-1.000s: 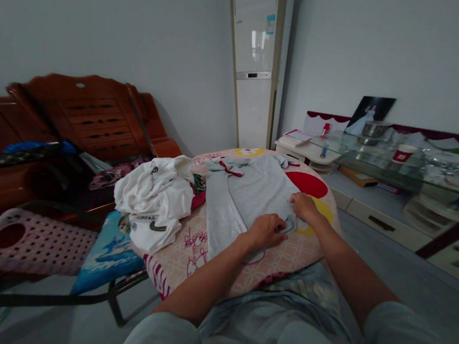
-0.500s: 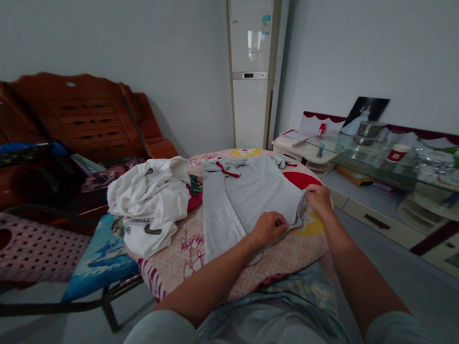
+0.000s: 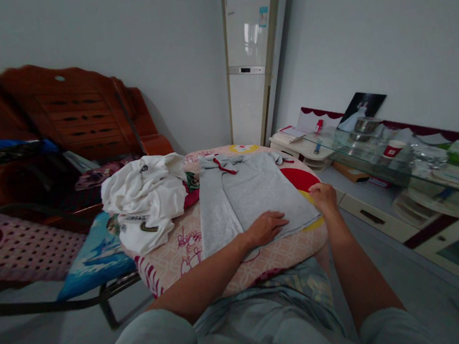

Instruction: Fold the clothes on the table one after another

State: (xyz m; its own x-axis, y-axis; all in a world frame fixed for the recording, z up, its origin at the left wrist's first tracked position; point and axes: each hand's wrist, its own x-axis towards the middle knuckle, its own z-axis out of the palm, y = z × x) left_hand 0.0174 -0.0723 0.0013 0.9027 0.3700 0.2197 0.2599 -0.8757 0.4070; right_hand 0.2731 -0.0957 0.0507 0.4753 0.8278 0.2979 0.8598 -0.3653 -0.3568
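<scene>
A grey shirt (image 3: 256, 191) with red trim at its collar lies spread on a pink patterned cloth (image 3: 228, 274) over a rounded surface. My left hand (image 3: 267, 227) rests flat on the shirt near its lower hem, fingers stretched out to the right. At the shirt's right edge is my right hand (image 3: 322, 197), its fingers bent together by the hem corner; whether fabric is between them is too small to tell. A heap of white clothes (image 3: 145, 195) lies to the left of the shirt.
A blue cushion (image 3: 94, 256) and a pink perforated basket (image 3: 26, 245) are at the left, before a wooden bench (image 3: 77, 112). On the right stands a glass-topped cabinet (image 3: 370, 150) with a cup (image 3: 392, 149). A tall white appliance (image 3: 248, 98) is at the back.
The shirt's lower right corner, bunched before, now lies flatter with a straight hem. My left hand has opened from a curl and lies flat. The view has shifted slightly.
</scene>
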